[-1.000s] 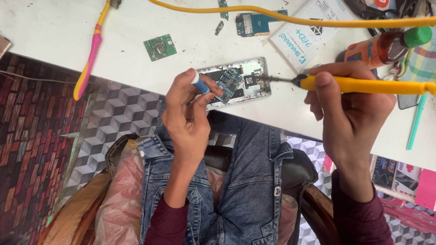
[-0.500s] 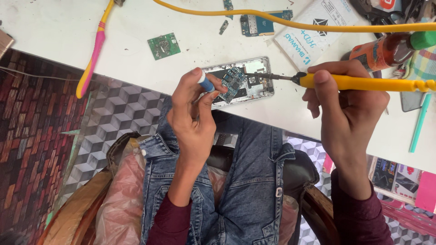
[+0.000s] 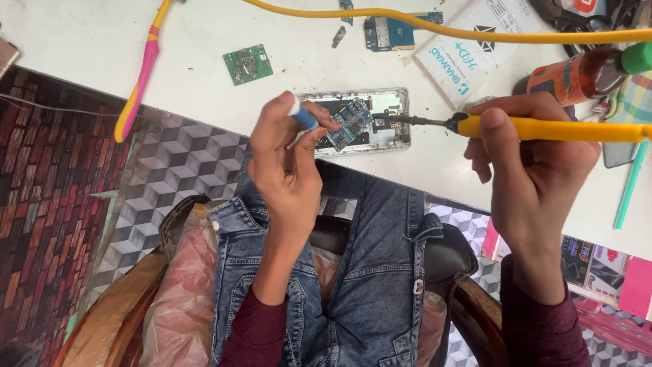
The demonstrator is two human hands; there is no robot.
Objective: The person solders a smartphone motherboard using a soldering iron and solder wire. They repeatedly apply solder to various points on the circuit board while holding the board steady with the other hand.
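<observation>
An opened phone (image 3: 387, 132) with a blue circuit board (image 3: 350, 122) lies near the front edge of the white table (image 3: 95, 47). My left hand (image 3: 285, 166) pinches a blue-handled tool (image 3: 304, 117) whose tip rests on the board. My right hand (image 3: 536, 163) grips a yellow soldering iron (image 3: 543, 129); its metal tip reaches the right side of the board. The yellow cord (image 3: 407, 24) curves across the table top.
A small green board (image 3: 248, 64), a blue board (image 3: 388, 32), a white box (image 3: 468, 58), an orange bottle with green cap (image 3: 584, 73) and a pink-yellow toothbrush (image 3: 139, 85) lie on the table. My denim-clad legs (image 3: 367, 272) are below.
My left hand shifted slightly, turning the blue tool on the board. The soldering iron stays at the board.
</observation>
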